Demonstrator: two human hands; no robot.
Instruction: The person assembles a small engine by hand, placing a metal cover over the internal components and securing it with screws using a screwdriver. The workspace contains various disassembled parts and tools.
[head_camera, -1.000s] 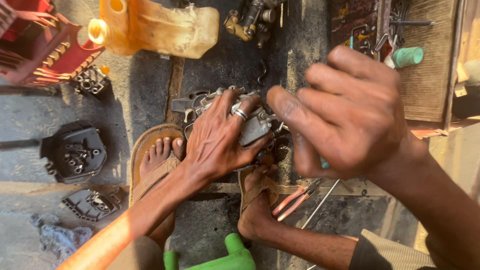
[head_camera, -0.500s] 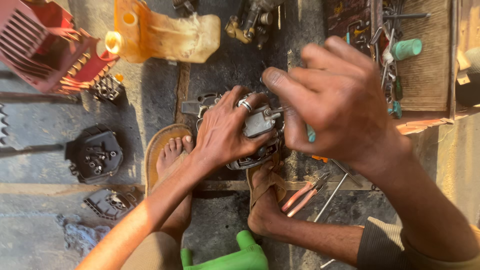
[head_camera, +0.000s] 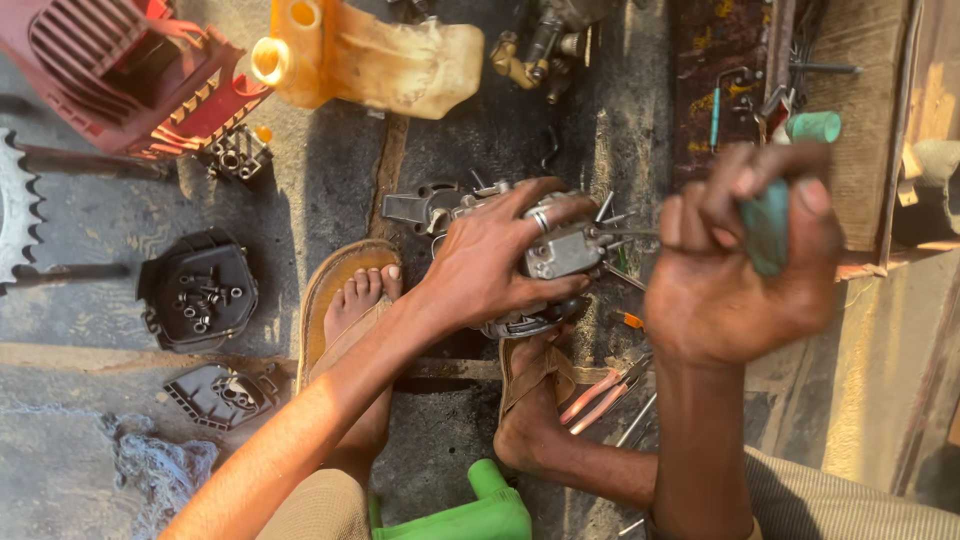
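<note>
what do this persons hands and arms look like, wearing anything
Both arms are bare along all that shows, with no sleeves, gloves or watch in sight. The left hand wears a silver-coloured ring on one finger. The right hand shows no ring.

We see a stained grey concrete floor (head_camera: 110, 440). On it lie a red ribbed plastic engine cover (head_camera: 120, 70), a yellowish translucent plastic fuel tank (head_camera: 390, 60), a black plastic cover holding loose screws (head_camera: 197, 290), a smaller dark flat cover (head_camera: 222, 392), red-handled pliers (head_camera: 600, 392) and a grey metal engine block (head_camera: 540, 255).
</note>
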